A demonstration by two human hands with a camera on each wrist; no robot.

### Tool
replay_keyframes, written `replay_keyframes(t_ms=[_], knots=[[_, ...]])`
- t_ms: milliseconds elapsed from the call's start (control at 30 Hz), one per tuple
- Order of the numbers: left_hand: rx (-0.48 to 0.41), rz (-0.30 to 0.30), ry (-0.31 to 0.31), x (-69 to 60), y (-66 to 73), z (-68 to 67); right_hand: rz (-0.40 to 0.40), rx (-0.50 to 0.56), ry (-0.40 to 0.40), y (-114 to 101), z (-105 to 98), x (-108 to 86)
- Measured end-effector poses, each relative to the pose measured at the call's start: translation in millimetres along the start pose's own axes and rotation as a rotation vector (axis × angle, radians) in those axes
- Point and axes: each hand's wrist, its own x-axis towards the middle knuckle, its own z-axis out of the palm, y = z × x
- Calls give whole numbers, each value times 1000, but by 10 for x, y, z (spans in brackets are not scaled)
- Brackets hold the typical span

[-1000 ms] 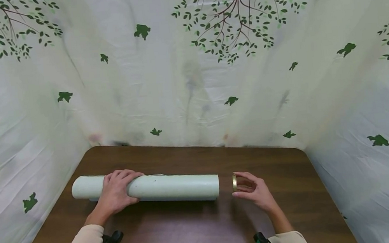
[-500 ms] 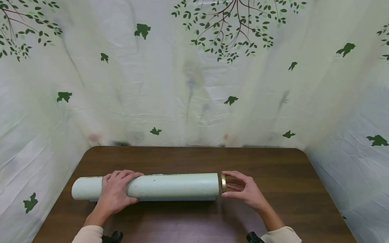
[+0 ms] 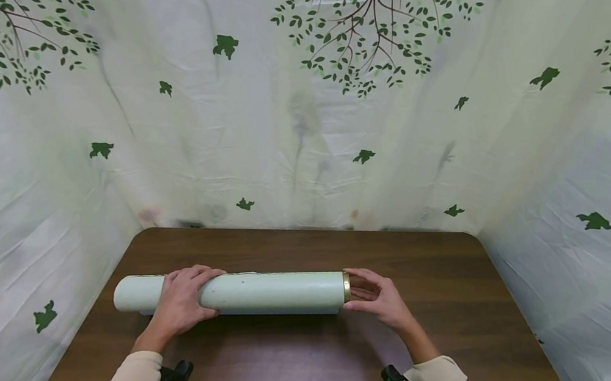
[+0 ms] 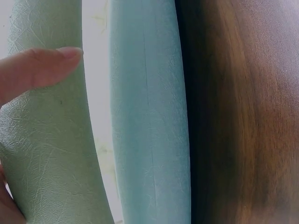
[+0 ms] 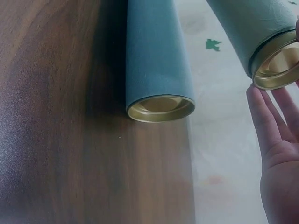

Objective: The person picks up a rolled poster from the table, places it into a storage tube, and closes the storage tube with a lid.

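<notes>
A pale green cardboard tube [image 3: 277,292] lies crosswise, raised above the table, with my left hand [image 3: 182,300] gripping it left of its middle. At its right end sits a gold metal lid [image 3: 347,286], and the fingers and thumb of my right hand [image 3: 383,301] pinch that lid's rim. In the right wrist view the lid is seated at the tube's mouth; whether it is fully in, I cannot tell. A second, bluish-looking tube [image 5: 156,51] lies on the table with its own gold end cap [image 5: 161,112]; the raised tube hides most of it in the head view.
The brown wooden table [image 3: 278,365] has rounded far corners. White curtains [image 3: 299,129] with printed leaves and branches hang behind and at both sides. A black wrist camera [image 3: 176,375] sits at the left wrist, another black camera [image 3: 396,378] at the right.
My right hand has moved left with the gold lid, from a gap beside the tube to its right end, where the lid now meets it. The left hand and tube have hardly moved.
</notes>
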Motion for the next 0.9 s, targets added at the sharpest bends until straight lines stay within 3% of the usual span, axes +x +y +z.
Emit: replay_keyframes(t_ms=[467,900], knots=[[12,22,-18,28,-37,-33,3,-14,6,-38,32,27],[37,73,-20,49,-26,-107,-45,8,71,14,128,-12]])
